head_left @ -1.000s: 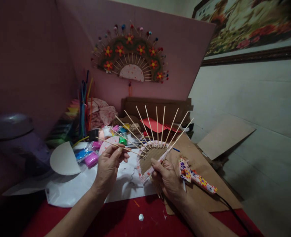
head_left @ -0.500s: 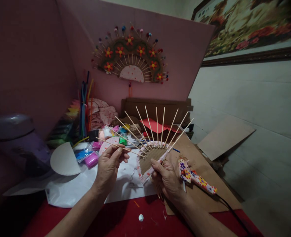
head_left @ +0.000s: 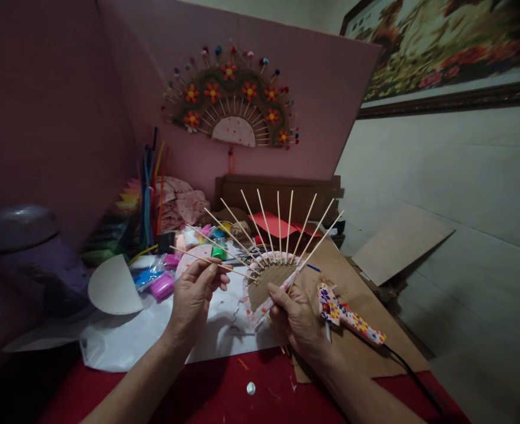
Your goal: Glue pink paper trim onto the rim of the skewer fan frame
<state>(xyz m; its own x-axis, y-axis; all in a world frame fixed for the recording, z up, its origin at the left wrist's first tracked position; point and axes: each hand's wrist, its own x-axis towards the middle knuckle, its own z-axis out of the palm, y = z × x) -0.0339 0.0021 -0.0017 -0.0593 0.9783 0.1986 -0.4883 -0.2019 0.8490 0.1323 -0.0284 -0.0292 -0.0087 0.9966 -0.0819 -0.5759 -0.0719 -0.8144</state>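
Observation:
A half-round cardboard piece [head_left: 272,281] with a dotted fabric border is held up over the table. Several thin wooden sticks fan out from its curved edge. My right hand [head_left: 297,318] grips the cardboard piece at its lower right, thumb on the bare face. My left hand [head_left: 198,294] pinches a wooden stick [head_left: 233,268] at the left; its inner end lies against the cardboard's left side. Under my right hand a bundle of more sticks shows partly. To the right, a flower-patterned glue gun [head_left: 348,318] with a black cord lies on a cardboard sheet [head_left: 383,347].
A finished decorated fan [head_left: 233,97] hangs on the pink board behind. Bags of coloured clay [head_left: 162,285], pipe cleaners [head_left: 150,194] and a pale half-round card [head_left: 115,285] are at the left. A white cap [head_left: 251,388] sits on the red cloth [head_left: 224,406].
The whole view has shifted very slightly. Both hands keep the same hold on the cardboard piece and the stick.

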